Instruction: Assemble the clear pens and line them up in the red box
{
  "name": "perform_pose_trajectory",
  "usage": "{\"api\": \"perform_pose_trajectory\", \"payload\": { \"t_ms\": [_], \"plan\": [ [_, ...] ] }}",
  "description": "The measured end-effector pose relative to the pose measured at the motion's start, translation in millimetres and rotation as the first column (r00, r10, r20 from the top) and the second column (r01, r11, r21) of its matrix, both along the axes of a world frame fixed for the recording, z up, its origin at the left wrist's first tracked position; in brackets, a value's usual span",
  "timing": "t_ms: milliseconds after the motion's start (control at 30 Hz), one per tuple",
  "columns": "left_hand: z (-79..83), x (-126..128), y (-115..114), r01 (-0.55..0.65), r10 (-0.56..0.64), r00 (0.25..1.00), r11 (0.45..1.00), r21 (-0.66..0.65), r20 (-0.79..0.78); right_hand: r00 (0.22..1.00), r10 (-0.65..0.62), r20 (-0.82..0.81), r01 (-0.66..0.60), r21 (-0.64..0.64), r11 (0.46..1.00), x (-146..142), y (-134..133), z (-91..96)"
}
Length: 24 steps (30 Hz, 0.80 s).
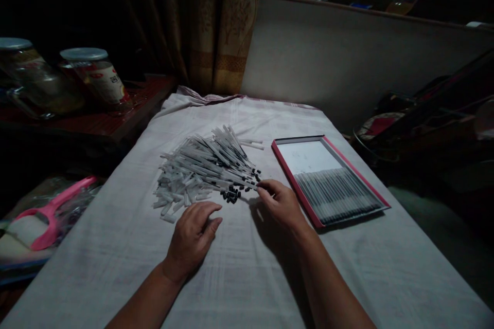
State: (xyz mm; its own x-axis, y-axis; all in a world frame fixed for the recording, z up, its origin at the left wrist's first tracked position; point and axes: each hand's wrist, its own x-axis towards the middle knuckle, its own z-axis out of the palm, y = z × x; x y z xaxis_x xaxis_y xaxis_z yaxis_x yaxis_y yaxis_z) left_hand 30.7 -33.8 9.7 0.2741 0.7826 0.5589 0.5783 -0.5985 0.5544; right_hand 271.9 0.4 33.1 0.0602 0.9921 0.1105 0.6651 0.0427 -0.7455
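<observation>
My right hand (280, 203) pinches the near end of a slim translucent pen (247, 182) at the right edge of a heap of similar pens (204, 157). My left hand (195, 234) rests low over the cloth in front of the heap, thumb and fingers apart with nothing between them. Small black plugs (231, 195) lie between the two hands, some scattered up toward the heap. Clear pen caps (173, 190) are piled at the heap's left side. To the right, a shallow red-edged box (297, 187) holds a row of pens (335, 193) side by side, dark ends toward me.
A pale checked cloth (239, 277) covers the table. Two or three loose clear tubes (252, 145) lie behind the heap. Lidded jars (104, 79) stand on a dark side table at left, above a pink-handled object (50, 211). A curtain (219, 20) and wall close off the back.
</observation>
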Motion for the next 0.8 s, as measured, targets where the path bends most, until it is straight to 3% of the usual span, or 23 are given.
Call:
{"api": "perform_pose_trajectory", "payload": {
  "t_ms": [100, 233, 300, 400, 467, 533, 667, 800],
  "plan": [
    [2.2, 1.4, -0.2, -0.057, 0.08, 0.989, 0.982, 0.177, -0.123, 0.965, 0.13, -0.229, -0.139, -0.026, 0.99, -2.9, -14.8, 0.0],
    [-0.8, -0.3, 2.5, -0.007, 0.054, 0.967, 0.982, 0.187, -0.249, 0.865, 0.353, -0.357, -0.397, -0.055, 0.916, -16.2, -8.5, 7.2],
    [-4.4, -2.2, 4.3, -0.003, 0.048, 0.966, 0.985, 0.174, -0.256, 0.876, 0.341, -0.34, -0.381, -0.055, 0.923, -20.3, 6.7, 8.4],
    [-9.2, -4.2, 6.2, -0.052, 0.084, 0.971, 0.988, 0.146, -0.223, 0.989, 0.147, -0.033, -0.149, -0.071, 0.986, -24.2, 35.6, 6.7],
    [-11.3, -4.5, 6.8, -0.07, 0.094, 0.974, 0.99, 0.118, -0.207, 0.96, 0.05, 0.276, -0.027, -0.086, 0.996, -28.0, 52.2, 5.7],
    [-12.9, -4.2, 6.9, -0.079, 0.096, 0.977, 0.992, 0.095, -0.19, 0.876, 0.05, 0.479, 0.011, -0.124, 0.992, -33.4, 63.8, 6.0],
    [-14.4, -3.3, 6.9, -0.068, 0.076, 0.987, 0.996, 0.059, -0.139, 0.8, 0.087, 0.594, 0.025, -0.178, 0.984, -43.4, 73.5, 8.5],
    [-13.2, -3.4, 6.7, -0.067, 0.074, 0.99, 0.996, 0.062, -0.119, 0.821, 0.067, 0.567, 0.006, -0.127, 0.992, -38.2, 68.4, 8.4]
  ]
}}
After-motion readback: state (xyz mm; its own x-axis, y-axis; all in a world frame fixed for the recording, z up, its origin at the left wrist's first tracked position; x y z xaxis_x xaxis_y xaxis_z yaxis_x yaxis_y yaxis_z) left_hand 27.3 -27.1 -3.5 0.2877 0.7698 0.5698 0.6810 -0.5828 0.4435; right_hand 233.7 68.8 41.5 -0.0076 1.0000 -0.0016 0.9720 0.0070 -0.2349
